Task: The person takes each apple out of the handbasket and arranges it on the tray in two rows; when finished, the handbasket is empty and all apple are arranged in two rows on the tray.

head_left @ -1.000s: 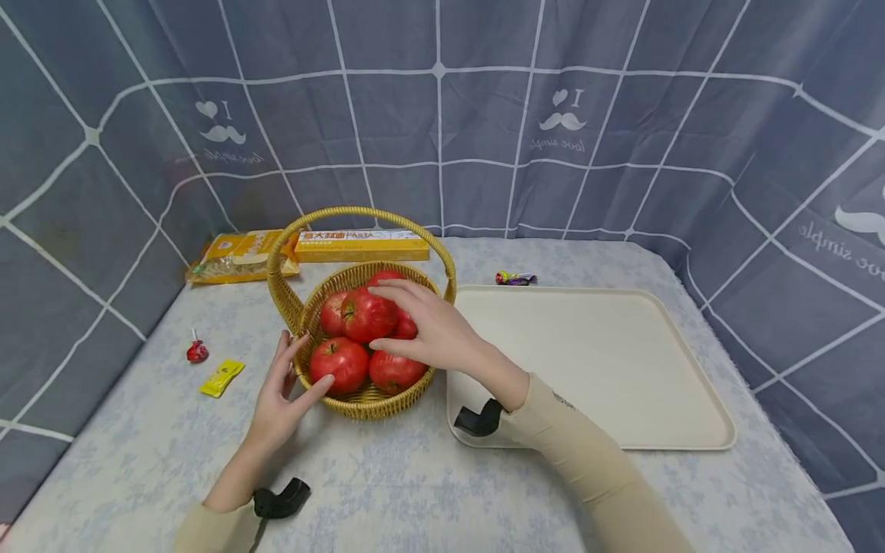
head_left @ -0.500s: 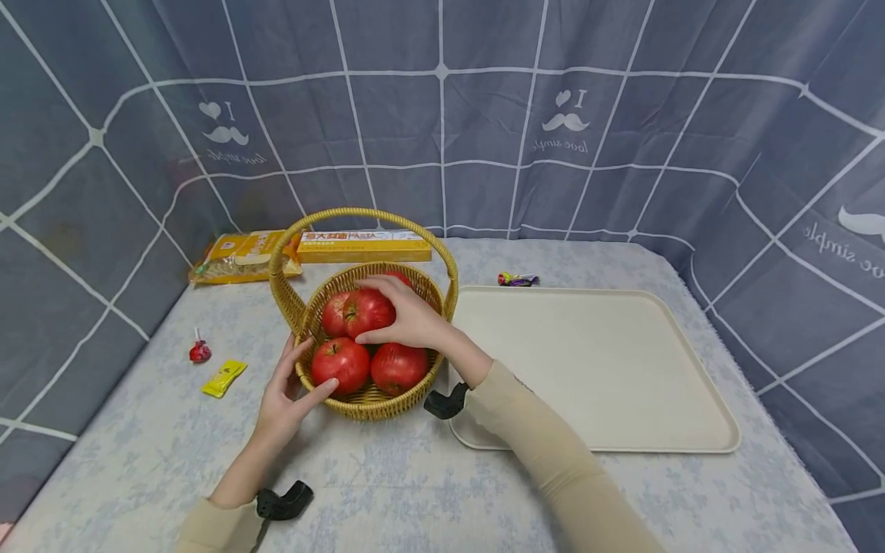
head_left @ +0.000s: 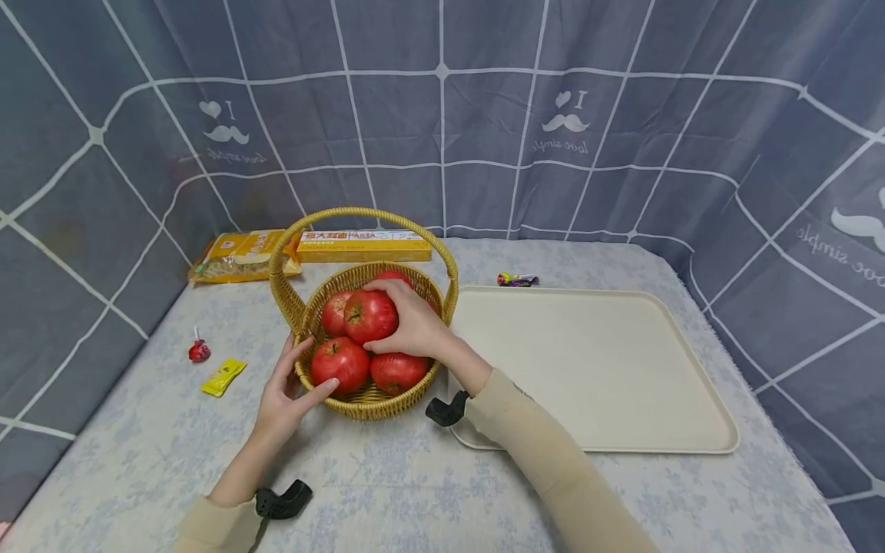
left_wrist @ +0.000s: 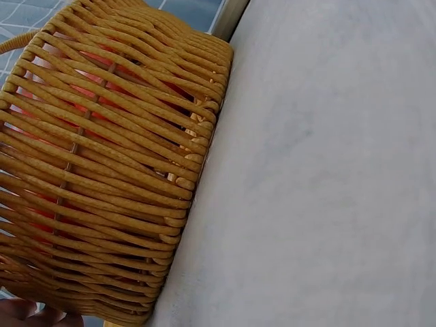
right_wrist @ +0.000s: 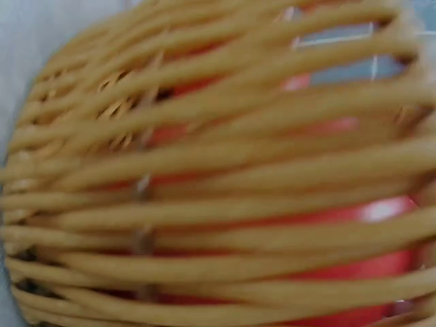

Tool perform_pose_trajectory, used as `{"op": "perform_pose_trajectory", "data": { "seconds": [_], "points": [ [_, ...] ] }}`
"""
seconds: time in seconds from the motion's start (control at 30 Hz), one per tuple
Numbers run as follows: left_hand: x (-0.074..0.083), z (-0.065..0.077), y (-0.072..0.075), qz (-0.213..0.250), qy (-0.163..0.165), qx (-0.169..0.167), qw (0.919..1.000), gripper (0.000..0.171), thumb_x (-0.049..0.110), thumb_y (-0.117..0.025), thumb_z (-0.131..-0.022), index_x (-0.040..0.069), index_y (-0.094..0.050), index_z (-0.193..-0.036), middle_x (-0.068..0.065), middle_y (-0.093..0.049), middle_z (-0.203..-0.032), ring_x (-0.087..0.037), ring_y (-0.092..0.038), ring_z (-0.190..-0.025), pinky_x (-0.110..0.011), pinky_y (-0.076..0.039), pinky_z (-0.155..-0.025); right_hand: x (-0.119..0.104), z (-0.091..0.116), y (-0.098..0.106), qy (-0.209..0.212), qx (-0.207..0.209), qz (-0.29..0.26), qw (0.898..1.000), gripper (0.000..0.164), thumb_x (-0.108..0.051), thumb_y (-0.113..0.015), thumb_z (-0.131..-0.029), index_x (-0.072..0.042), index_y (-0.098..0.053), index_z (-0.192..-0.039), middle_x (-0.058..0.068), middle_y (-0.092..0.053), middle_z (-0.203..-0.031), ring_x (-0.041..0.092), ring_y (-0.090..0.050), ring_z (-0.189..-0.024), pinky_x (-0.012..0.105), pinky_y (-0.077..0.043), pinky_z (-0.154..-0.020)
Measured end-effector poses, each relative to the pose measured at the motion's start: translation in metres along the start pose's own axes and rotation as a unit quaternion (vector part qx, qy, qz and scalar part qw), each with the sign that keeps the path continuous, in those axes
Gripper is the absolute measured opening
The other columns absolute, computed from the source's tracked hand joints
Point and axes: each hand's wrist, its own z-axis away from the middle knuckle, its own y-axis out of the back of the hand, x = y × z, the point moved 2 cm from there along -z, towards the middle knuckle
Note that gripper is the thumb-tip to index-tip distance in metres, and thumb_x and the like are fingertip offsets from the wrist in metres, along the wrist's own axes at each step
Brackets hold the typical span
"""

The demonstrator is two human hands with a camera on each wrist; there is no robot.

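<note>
Holds the topmost red apple (head_left: 368,316) in the right grip (head_left: 416,322), pinched between thumb and fingers, inside the wicker basket (head_left: 376,410) and among other red apples (head_left: 340,364). Rests the left grip (head_left: 280,404) against the basket's left side, with fingers loosely spread and thumb at the near rim. Has a cream tray (head_left: 608,369) just to the right and a pasta box (head_left: 365,251) behind, all on the counter (head_left: 387,499).

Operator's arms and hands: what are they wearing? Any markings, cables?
Left hand and right hand: five-fingered, no gloves. Left sleeve and right sleeve: long, plain beige; small dark marking near the right cuff, unreadable. Curved black pieces at both wrists. Can't make out any cable.
</note>
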Motion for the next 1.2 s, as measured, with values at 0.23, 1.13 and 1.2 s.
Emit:
{"op": "perform_pose_trajectory", "data": {
  "seconds": [0.23,1.13,1.2],
  "points": [
    [0.001,0.002,0.0,-0.01,0.01,-0.001,0.9999,0.072,0.008,-0.069,-0.086,0.003,-0.03,-0.146,-0.003,0.001,-0.157,-0.03,-0.013,-0.141,-0.004,-0.028,-0.093,-0.025,0.029,0.03,0.048,-0.008,-0.072,0.996,0.082,-0.029,-0.083,-0.068,-0.023,-0.04,-0.137,-0.002,-0.037,-0.134,0.013,-0.043,-0.117,0.037,-0.047,-0.089],
    [0.003,0.001,0.003,-0.021,0.012,-0.007,0.9997,0.075,0.009,-0.069,-0.085,0.007,-0.028,-0.148,-0.001,0.0,-0.157,-0.033,-0.018,-0.139,-0.003,-0.028,-0.092,0.097,0.079,0.123,-0.104,0.141,-0.313,0.934,0.078,0.01,-0.071,-0.071,-0.011,-0.036,-0.137,0.008,-0.036,-0.137,0.027,-0.037,-0.124,0.038,-0.046,-0.093],
    [0.002,0.001,0.002,-0.022,0.013,-0.009,0.9996,0.076,0.01,-0.069,-0.085,0.007,-0.027,-0.148,-0.001,0.001,-0.157,-0.033,-0.018,-0.139,-0.003,-0.028,-0.091,0.108,0.075,0.112,-0.14,0.158,-0.289,0.934,0.079,0.004,-0.074,-0.073,-0.01,-0.034,-0.139,0.01,-0.036,-0.139,0.028,-0.037,-0.126,0.043,-0.043,-0.096]
  ]
}}
